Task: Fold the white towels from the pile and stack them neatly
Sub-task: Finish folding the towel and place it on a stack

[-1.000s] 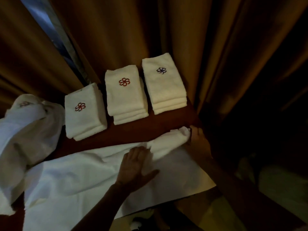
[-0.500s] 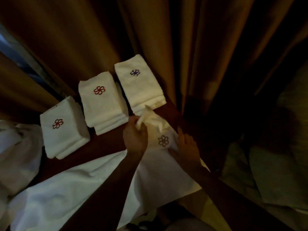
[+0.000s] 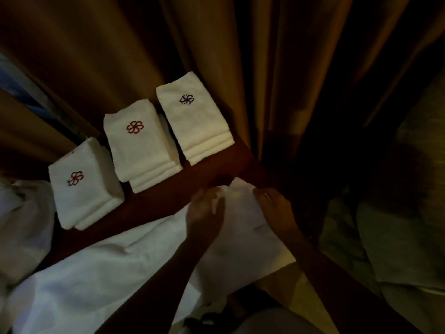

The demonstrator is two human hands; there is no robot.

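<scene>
At the table's [image 3: 168,196] near edge a cloth [image 3: 96,273] is spread, likely as a folding surface. At its right corner the left hand [image 3: 204,210] and right hand [image 3: 274,210] hold a small towel [image 3: 240,201]; blur hides the finger grip. Beyond, three stacks [image 3: 142,143] line the far edge, keeping space free; the pile [image 3: 21,220] is cut off left.

Both forearms reach up from the lower edge, converging toward the middle. The left hand [image 3: 204,208] is blurred, back up, its fingers curled downward. The right hand [image 3: 274,208] lies just beside it, palm down, fingers pointing toward the left hand.
</scene>
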